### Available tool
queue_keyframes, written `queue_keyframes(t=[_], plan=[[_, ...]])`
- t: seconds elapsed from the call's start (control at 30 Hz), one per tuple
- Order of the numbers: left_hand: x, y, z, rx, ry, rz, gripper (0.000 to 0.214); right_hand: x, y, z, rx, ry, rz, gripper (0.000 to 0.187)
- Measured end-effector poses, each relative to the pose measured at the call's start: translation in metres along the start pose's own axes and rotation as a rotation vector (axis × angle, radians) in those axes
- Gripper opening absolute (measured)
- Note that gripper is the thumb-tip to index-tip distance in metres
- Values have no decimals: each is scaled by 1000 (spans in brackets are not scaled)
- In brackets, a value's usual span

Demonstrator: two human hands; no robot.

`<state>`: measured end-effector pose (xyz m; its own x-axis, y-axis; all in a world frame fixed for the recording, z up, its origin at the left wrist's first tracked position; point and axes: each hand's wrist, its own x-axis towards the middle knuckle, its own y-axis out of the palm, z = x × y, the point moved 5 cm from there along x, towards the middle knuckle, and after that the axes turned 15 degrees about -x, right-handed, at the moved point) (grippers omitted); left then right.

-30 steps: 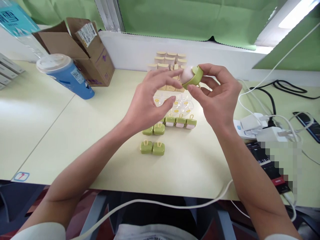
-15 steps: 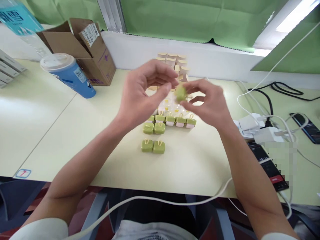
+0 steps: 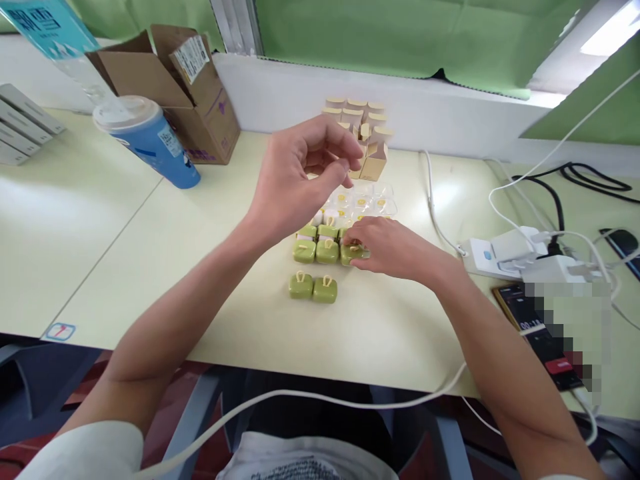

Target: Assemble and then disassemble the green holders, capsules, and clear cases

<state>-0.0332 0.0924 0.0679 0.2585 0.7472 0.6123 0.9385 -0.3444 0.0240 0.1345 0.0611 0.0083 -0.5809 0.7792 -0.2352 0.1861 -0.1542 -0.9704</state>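
My right hand (image 3: 393, 245) grips a small rounded green case (image 3: 352, 256) with a pale loop, at the right end of a row on the table. Beside it in that row sit two more green cases (image 3: 327, 251). Two others (image 3: 313, 288) lie nearer the table's front edge. Directly behind the row are green-and-white cases (image 3: 307, 232), partly covered by my right hand. My left hand (image 3: 306, 170) hovers above the clear plastic pieces, fingers loosely curled and apart from the thumb, with nothing visible in it.
Behind my left hand stand open small tan boxes (image 3: 376, 163); clear plastic pieces (image 3: 363, 199) lie before them. At left are a blue cup (image 3: 155, 150), a cardboard box (image 3: 215, 127) and a bottle (image 3: 50, 30). Chargers (image 3: 510, 245), cables and a phone (image 3: 540, 333) occupy the right.
My right hand has come down toward me with the green case, which now sits at the row's right end. My left hand stays raised. The view has shifted slightly.
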Motion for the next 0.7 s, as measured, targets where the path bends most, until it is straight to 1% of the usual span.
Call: queue_keyframes(t=[0.07, 0.1, 0.2, 0.27, 0.33, 0.37, 0.43, 0.5, 0.6, 0.67, 0.7], plan=[[1, 1, 2, -16, 45, 32, 11, 1, 0, 5, 1, -15, -5, 5], [1, 1, 2, -17, 60, 44, 10, 2, 0, 7, -1, -18, -12, 5], [1, 0, 5, 24, 38, 51, 12, 2, -3, 11, -10, -8, -25, 5], [1, -1, 6, 75, -2, 66, 14, 2, -4, 12, -9, -11, -18, 6], [1, -4, 6, 172, -68, 84, 11, 1, -5, 12, -5, -11, -16, 8], [1, -6, 7, 250, -116, 92, 11, 0, -6, 10, -3, -3, -29, 7], [2, -13, 12, 457, -229, 130, 13, 1, -9, 4, 3, 35, -94, 5], [3, -21, 20, 690, -339, 225, 15, 3, -11, -5, 5, 95, -192, 14], [2, -28, 39, 999, -455, 465, 23, 15, -7, -20, -6, 156, -315, 28], [0, -30, 53, 1147, -498, 585, 27, 27, -2, -27, -39, 143, -387, 35], [-1, -31, 58, 1200, -506, 621, 29, 34, 1, -28, -64, 121, -423, 38]])
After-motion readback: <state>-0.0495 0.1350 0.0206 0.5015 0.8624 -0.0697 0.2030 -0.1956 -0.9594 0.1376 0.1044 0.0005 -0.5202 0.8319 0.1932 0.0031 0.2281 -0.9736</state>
